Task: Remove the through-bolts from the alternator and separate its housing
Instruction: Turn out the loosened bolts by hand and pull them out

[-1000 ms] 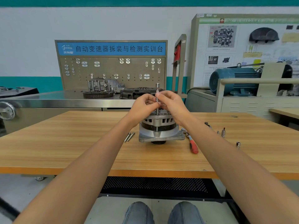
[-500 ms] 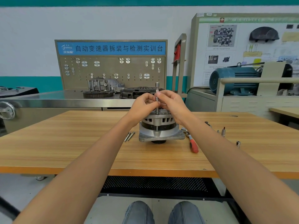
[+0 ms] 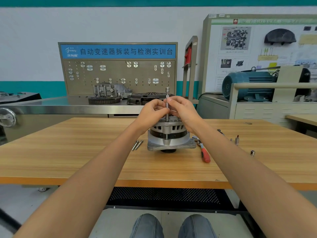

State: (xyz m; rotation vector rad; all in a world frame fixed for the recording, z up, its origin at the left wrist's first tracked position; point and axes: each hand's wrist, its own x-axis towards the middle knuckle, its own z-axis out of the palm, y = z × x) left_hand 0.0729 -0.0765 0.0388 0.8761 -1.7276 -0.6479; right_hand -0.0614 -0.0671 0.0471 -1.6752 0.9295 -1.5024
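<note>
A grey alternator (image 3: 169, 137) stands upright on the wooden table (image 3: 85, 160), pulley end down. A slim steel extension bar with a socket (image 3: 167, 93) stands vertical on the front rim of its top housing. My left hand (image 3: 152, 111) and my right hand (image 3: 183, 109) both pinch this bar from either side, fingertips meeting at its middle. Below the bar, a through-bolt shank (image 3: 166, 134) shows in the gap between the housing halves. Two loose bolts (image 3: 137, 145) lie on the table just left of the alternator.
A red-handled ratchet (image 3: 204, 152) lies right of the alternator. Small sockets and bits (image 3: 237, 140) stand further right, one socket (image 3: 252, 153) nearer the front. Behind the table is a steel bench with gearbox parts (image 3: 111, 93) and a pegboard; a blue motor (image 3: 248, 85) sits at right.
The fingers of both hands have shifted slightly on the bar. The bar, the alternator and both arms stay in the same place.
</note>
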